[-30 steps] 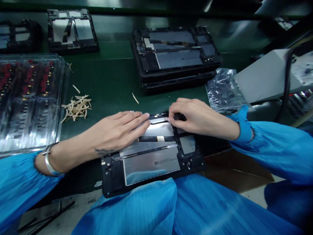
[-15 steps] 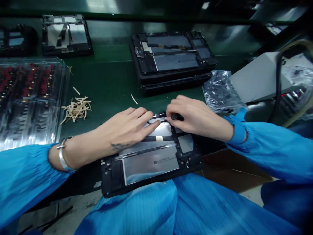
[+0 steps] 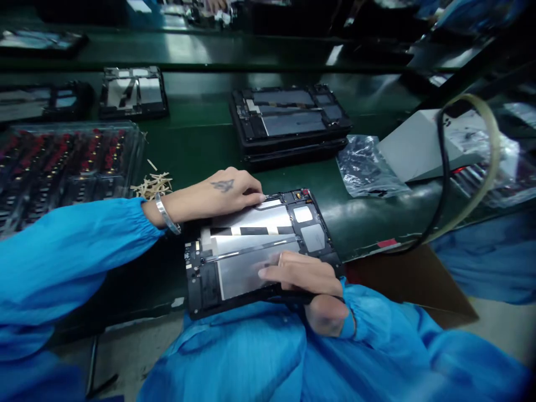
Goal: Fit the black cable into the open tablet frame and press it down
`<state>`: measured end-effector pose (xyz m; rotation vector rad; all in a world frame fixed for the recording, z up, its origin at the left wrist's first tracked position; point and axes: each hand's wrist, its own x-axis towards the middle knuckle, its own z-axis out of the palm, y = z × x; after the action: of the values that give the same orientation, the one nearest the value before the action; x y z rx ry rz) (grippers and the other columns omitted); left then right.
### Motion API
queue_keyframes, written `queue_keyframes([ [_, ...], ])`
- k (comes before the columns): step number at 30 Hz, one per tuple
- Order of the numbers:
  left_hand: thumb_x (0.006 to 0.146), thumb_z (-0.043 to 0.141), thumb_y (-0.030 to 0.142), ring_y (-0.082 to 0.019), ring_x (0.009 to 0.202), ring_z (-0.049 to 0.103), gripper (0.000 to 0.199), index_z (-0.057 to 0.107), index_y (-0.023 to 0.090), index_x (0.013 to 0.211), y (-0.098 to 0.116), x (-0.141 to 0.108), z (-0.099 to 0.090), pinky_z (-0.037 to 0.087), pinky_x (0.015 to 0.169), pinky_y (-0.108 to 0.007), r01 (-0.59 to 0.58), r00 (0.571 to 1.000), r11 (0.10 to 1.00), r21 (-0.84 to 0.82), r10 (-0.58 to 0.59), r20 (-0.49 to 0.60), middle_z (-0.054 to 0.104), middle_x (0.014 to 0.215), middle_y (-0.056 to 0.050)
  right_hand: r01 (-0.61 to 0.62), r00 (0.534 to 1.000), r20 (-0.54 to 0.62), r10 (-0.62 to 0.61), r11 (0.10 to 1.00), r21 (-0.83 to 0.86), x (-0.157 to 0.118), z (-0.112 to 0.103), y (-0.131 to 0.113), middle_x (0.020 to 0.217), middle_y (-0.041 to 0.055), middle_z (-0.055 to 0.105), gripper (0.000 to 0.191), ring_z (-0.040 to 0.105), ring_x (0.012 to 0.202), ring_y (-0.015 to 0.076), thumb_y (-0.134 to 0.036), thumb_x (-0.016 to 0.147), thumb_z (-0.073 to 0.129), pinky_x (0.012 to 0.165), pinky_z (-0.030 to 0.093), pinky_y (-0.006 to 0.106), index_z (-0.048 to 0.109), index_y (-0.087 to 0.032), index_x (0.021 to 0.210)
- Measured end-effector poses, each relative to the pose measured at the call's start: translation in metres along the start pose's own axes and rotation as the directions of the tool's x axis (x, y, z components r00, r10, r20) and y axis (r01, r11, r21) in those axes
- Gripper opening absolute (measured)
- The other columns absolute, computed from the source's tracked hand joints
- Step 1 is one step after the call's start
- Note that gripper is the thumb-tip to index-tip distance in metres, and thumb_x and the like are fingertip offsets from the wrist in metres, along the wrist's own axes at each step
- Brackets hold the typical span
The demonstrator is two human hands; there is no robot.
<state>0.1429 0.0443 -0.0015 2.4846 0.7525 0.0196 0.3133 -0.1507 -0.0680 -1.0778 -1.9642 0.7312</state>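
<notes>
An opened tablet (image 3: 201,290), its silvery battery and black tapes showing, lies tilted over the bench's front edge by my lap. My left hand (image 3: 234,188) is closed on its far edge, thumb along the rim; the other fingers are partly hidden. Over the near right part of the battery is my right hand (image 3: 310,273), blurred, its fingers bent and one pointing left. Something dark runs beneath that hand; I cannot make out whether it is a held tool or the tablet's edge.
Behind the tablet sits a stack of opened tablets (image 3: 288,120), beside a clear plastic bag (image 3: 368,164) and a white box (image 3: 414,145). To the left are a clear tray of small parts (image 3: 75,162), a pile of pale strips (image 3: 154,184) and another opened tablet (image 3: 134,92). A cable loops at right.
My right hand has left the tablet's far edge and come down to its near side. My left hand has shifted back onto the far edge. The view has tilted up.
</notes>
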Motion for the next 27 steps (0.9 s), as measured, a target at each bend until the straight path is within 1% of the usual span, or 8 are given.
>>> queue_keyframes([
  [4, 0.094, 0.056, 0.040, -0.016, 0.084, 0.067, 0.031, 0.075, 0.020, 0.108, 0.001, 0.000, -0.017, 0.044, 0.069, -0.022, 0.030, 0.999, 0.983, -0.181, -0.025, 0.032, 0.075, 0.099, -0.002, 0.143, 0.964, -0.261, -0.040, 0.911, 0.387, 0.014, 0.000, -0.002, 0.068, 0.0033, 0.065, 0.065, 0.060, 0.062, 0.0192, -0.073, 0.092, 0.045, 0.062, 0.054, 0.036, 0.073, -0.023, 0.121],
  [11, 0.084, 0.069, 0.036, -0.012, 0.065, 0.058, 0.025, 0.070, 0.019, 0.101, 0.011, -0.013, -0.020, 0.039, 0.056, -0.020, 0.165, 0.986, 0.794, -0.585, -0.125, 0.108, 0.065, 0.074, 0.002, -0.121, 0.973, -0.100, 0.210, 0.823, 0.556, 0.014, -0.052, -0.016, 0.057, 0.0040, 0.057, 0.087, 0.068, 0.068, 0.0231, -0.069, 0.099, 0.002, 0.072, 0.058, 0.041, 0.076, -0.023, 0.104],
  [13, 0.080, 0.072, 0.036, -0.012, 0.068, 0.061, 0.024, 0.070, 0.020, 0.099, 0.011, -0.015, -0.021, 0.042, 0.059, -0.021, 0.178, 0.984, 0.715, -0.677, -0.151, 0.099, 0.068, 0.082, 0.001, -0.027, 0.993, -0.101, 0.066, 0.935, 0.352, 0.007, -0.079, -0.020, 0.061, 0.0021, 0.058, 0.071, 0.064, 0.058, 0.0198, -0.067, 0.101, 0.015, 0.061, 0.054, 0.036, 0.072, -0.028, 0.118],
  [15, 0.077, 0.076, 0.035, -0.010, 0.062, 0.057, 0.026, 0.071, 0.020, 0.097, 0.010, -0.017, -0.025, 0.038, 0.054, -0.021, 0.163, 0.982, 0.664, -0.730, -0.179, 0.056, 0.068, 0.080, 0.002, 0.209, 0.974, -0.058, -0.219, 0.968, -0.142, 0.001, -0.098, -0.019, 0.067, 0.0025, 0.059, 0.058, 0.060, 0.058, 0.0178, -0.064, 0.100, 0.034, 0.056, 0.048, 0.033, 0.065, -0.027, 0.133],
  [18, 0.073, 0.079, 0.034, -0.008, 0.053, 0.049, 0.028, 0.070, 0.019, 0.095, 0.011, -0.017, -0.032, 0.028, 0.046, -0.021, 0.116, 0.976, 0.616, -0.779, -0.216, -0.026, 0.064, 0.071, 0.004, 0.475, 0.856, 0.199, -0.478, 0.572, -0.669, 0.002, -0.106, -0.010, 0.076, 0.0033, 0.066, 0.050, 0.061, 0.062, 0.0161, -0.046, 0.097, 0.059, 0.057, 0.044, 0.031, 0.059, -0.021, 0.141],
  [20, 0.071, 0.080, 0.032, -0.007, 0.048, 0.044, 0.033, 0.069, 0.018, 0.098, 0.013, -0.015, -0.036, 0.024, 0.045, -0.022, 0.092, 0.967, 0.595, -0.798, -0.244, -0.071, 0.061, 0.066, 0.005, 0.492, 0.816, 0.268, -0.513, 0.369, -0.789, 0.009, -0.106, -0.002, 0.085, 0.0047, 0.071, 0.041, 0.065, 0.068, 0.0156, -0.023, 0.095, 0.065, 0.059, 0.045, 0.030, 0.061, -0.022, 0.136],
  [22, 0.067, 0.080, 0.027, -0.006, 0.046, 0.041, 0.038, 0.068, 0.017, 0.101, 0.016, -0.013, -0.038, 0.025, 0.046, -0.021, 0.091, 0.946, 0.592, -0.801, -0.303, -0.117, 0.058, 0.062, 0.007, 0.489, 0.779, 0.261, -0.571, 0.290, -0.822, 0.019, -0.108, 0.006, 0.092, 0.0059, 0.075, 0.039, 0.067, 0.071, 0.0158, -0.010, 0.093, 0.061, 0.060, 0.046, 0.030, 0.064, -0.023, 0.129],
  [27, 0.071, 0.078, 0.029, -0.012, 0.070, 0.065, 0.032, 0.064, 0.014, 0.096, 0.026, -0.032, -0.029, 0.049, 0.067, -0.021, -0.076, 0.923, 0.563, -0.823, -0.272, -0.272, 0.070, 0.080, 0.000, 0.444, 0.657, -0.081, -0.750, 0.471, -0.762, 0.044, -0.116, 0.010, 0.090, 0.0060, 0.073, 0.030, 0.067, 0.072, 0.0194, -0.008, 0.087, 0.063, 0.065, 0.052, 0.033, 0.068, -0.024, 0.112],
])
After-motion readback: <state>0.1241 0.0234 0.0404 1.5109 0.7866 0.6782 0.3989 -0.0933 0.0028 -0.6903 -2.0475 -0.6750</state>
